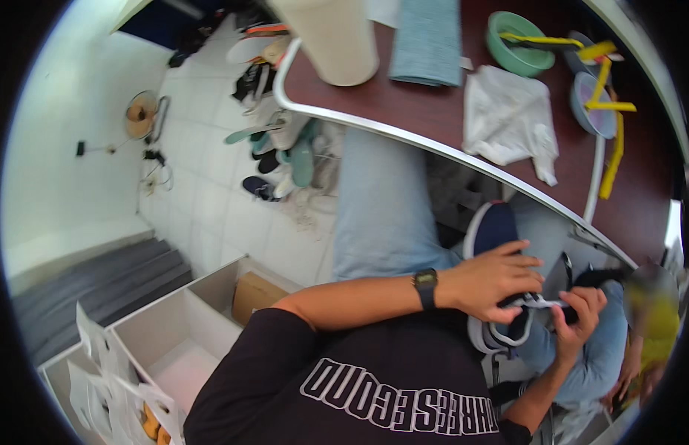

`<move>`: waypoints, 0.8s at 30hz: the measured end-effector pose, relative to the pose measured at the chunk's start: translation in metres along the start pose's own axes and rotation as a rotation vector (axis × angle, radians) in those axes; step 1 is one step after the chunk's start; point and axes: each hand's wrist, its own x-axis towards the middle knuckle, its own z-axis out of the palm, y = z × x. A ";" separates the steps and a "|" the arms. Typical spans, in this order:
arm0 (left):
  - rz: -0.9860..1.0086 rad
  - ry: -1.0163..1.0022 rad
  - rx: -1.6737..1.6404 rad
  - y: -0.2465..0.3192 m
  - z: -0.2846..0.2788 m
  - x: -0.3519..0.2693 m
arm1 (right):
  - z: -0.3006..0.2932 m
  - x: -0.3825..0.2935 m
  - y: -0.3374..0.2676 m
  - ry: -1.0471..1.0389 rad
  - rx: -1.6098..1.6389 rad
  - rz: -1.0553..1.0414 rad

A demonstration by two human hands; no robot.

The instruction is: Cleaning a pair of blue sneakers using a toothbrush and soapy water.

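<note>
A navy sneaker (492, 225) with a white sole lies tilted over my lap, below the table edge. My left hand (492, 283), with a black digital watch on the wrist, lies across its upper, fingers spread and thumb by the lace area. Just to the right, my right hand (581, 317) pinches a white shoelace (547, 303) between thumb and fingers. A pale loop (514, 339) hangs at the shoe's lower end. Part of the shoe is hidden under my left hand.
The dark red table (433, 111) holds a beige tumbler (344, 44), a blue cloth (426, 41), a white cloth (508, 117), a green bowl (519, 50) and yellow-handled brushes. Several shoes (302, 158) lie on the floor. A divided box (177, 334) stands left; another person (650, 328) sits right.
</note>
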 end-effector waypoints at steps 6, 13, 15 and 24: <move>-0.129 -0.080 -0.077 -0.010 -0.018 -0.011 | 0.000 0.003 0.013 0.128 -0.034 0.067; -0.148 -0.078 -0.048 -0.007 -0.015 0.002 | -0.005 0.001 -0.016 0.067 -0.019 -0.008; -0.171 -0.050 -0.007 -0.008 -0.012 -0.001 | -0.001 -0.001 -0.003 0.047 -0.072 -0.029; -0.215 -0.007 0.004 -0.006 -0.013 -0.003 | -0.002 0.008 0.009 0.076 -0.014 0.021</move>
